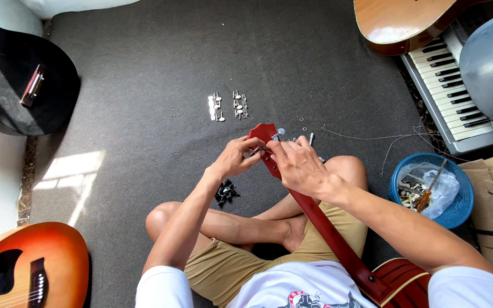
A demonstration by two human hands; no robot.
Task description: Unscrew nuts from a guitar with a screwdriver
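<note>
A red guitar lies across my lap, its neck [326, 228] running up to the headstock [263, 134]. My left hand [236, 157] pinches a small metal tuning part at the headstock's left edge. My right hand [299, 164] wraps over the headstock from the right, fingers closed on it, with a silver tuner knob [281, 132] showing just above. Two strips of silver tuning machines [227, 106] lie on the dark carpet beyond the headstock. A small pile of black parts [225, 191] sits by my left knee.
A black guitar [18, 80] leans at the top left, a sunburst guitar [27, 265] lies bottom left, and another guitar body [397, 23] rests top right over a keyboard [449, 80]. A blue basket [457, 205] with tools and loose strings [372, 137] sit at right.
</note>
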